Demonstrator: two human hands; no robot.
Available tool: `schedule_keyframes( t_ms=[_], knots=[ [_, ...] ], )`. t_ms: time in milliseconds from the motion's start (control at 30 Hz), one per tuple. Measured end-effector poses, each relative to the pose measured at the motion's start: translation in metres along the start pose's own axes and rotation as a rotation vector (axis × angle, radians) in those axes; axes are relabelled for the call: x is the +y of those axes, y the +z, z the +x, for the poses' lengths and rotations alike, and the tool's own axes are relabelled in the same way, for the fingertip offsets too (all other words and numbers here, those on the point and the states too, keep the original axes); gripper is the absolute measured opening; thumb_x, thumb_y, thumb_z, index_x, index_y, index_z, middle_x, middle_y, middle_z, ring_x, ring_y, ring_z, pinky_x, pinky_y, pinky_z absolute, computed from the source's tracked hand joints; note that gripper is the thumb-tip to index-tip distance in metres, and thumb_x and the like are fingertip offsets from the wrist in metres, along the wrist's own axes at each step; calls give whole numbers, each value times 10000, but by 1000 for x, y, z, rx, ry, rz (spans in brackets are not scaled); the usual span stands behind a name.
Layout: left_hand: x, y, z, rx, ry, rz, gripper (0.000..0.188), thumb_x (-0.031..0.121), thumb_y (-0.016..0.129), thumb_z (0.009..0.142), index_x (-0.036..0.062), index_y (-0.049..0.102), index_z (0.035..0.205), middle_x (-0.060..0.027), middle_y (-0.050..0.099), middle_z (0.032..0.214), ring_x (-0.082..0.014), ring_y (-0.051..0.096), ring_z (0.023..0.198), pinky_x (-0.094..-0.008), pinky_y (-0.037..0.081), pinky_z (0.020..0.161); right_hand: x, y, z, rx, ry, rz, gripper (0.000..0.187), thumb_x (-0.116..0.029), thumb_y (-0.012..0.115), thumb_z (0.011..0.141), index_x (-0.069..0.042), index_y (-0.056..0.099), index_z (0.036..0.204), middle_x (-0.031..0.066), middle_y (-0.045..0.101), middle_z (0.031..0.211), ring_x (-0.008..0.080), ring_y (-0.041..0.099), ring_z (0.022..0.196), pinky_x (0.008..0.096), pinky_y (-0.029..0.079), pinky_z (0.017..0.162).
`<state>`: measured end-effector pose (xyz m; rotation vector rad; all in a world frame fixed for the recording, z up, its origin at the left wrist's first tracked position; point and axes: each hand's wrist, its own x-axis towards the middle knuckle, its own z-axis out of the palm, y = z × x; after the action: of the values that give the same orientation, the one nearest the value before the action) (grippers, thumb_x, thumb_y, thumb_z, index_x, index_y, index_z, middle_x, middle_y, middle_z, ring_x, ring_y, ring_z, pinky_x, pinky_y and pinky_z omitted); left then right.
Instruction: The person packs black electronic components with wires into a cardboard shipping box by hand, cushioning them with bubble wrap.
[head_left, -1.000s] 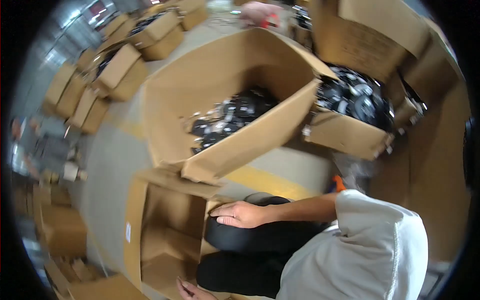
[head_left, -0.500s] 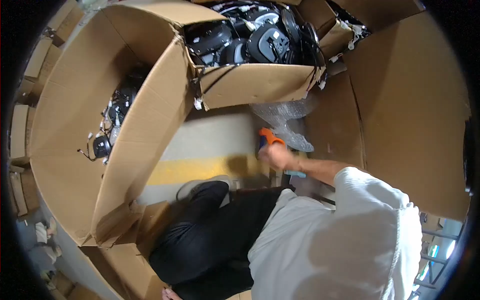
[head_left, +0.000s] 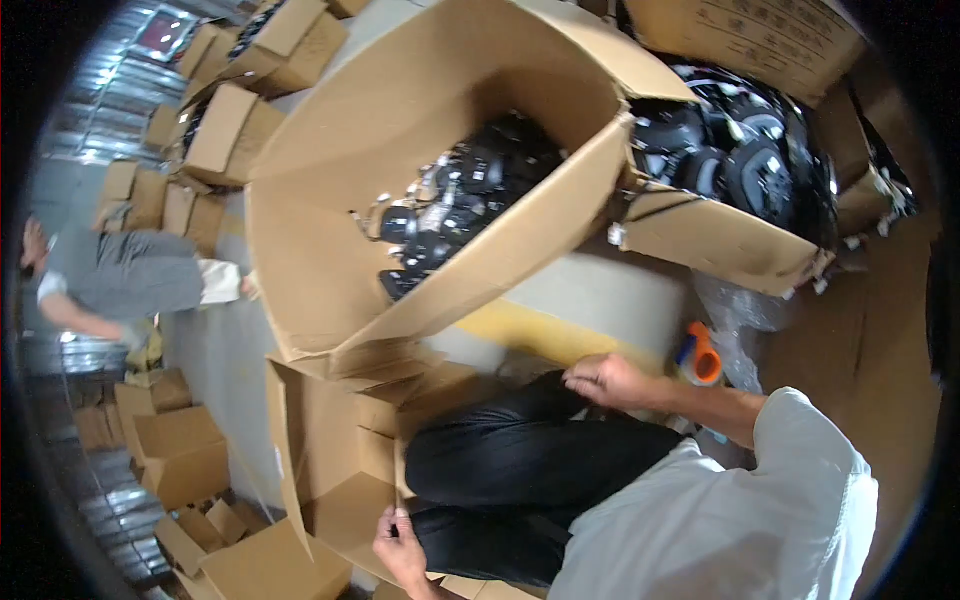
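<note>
My right hand (head_left: 607, 382) is closed above my black-trousered knee, fingers pressed together; whatever they hold, if anything, is too small to make out. An orange and blue tool (head_left: 705, 362), with a ring-shaped orange part like a tape dispenser's, lies on the floor just beyond my right wrist, apart from the hand. My left hand (head_left: 400, 548) is down by my other leg, thumb and fingers curled together beside an open cardboard box (head_left: 345, 500). What is between them does not show.
A large carton (head_left: 320, 230) holds black parts with cables (head_left: 460, 190). Behind it on the right, a smaller carton (head_left: 720, 235) is filled with black units. Bubble wrap (head_left: 740, 305) lies on the floor near the tool. Another person (head_left: 130, 280) and several boxes (head_left: 180, 440) are at left.
My right hand has let go of the orange and blue tool and moved to my knee. My left hand has come further into view. The view has swung left, bringing another person in.
</note>
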<state>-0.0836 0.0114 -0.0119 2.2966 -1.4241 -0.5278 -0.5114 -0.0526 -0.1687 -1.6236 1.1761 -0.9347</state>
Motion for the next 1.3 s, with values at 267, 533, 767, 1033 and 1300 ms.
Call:
schedule_keyframes(
  t_ms=[267,533,767,1033,1300],
  knots=[
    [-34,-24,-69,296,-176,-456,399,238,505,1042,-93,591,1247,-172,697,1124,-195,636,1018,-329,470,965,-4,66,39,-271,101,-52,244,-232,624,926,-19,685,1028,209,674,922,406,645,862,475,529,786],
    [-136,-11,-73,404,-354,-951,328,226,541,1025,-59,668,1124,-126,691,1076,-187,626,981,-313,490,911,120,81,-50,-771,927,388,314,-281,616,920,-14,703,1061,135,718,935,268,653,827,432,506,752],
    [-110,-20,28,84,-227,-491,256,89,700,905,-52,666,1116,-131,695,1086,-215,654,1025,-333,502,940,124,68,-42,-770,848,69,265,-228,621,898,3,733,962,130,726,891,240,650,789,414,496,718],
    [-133,-100,200,361,431,561,604,201,712,863,17,470,1385,-280,410,1460,-442,417,1333,-514,372,1077,-72,83,120,-562,174,-574,206,-171,628,888,-21,711,1002,225,694,977,394,664,946,426,526,841],
    [-120,-178,277,757,291,750,737,354,729,865,26,421,1449,-233,363,1527,-390,349,1411,-509,281,1155,-120,120,106,-248,172,-217,247,-193,558,994,5,678,1079,201,699,990,325,671,942,397,516,872]
  ],
)
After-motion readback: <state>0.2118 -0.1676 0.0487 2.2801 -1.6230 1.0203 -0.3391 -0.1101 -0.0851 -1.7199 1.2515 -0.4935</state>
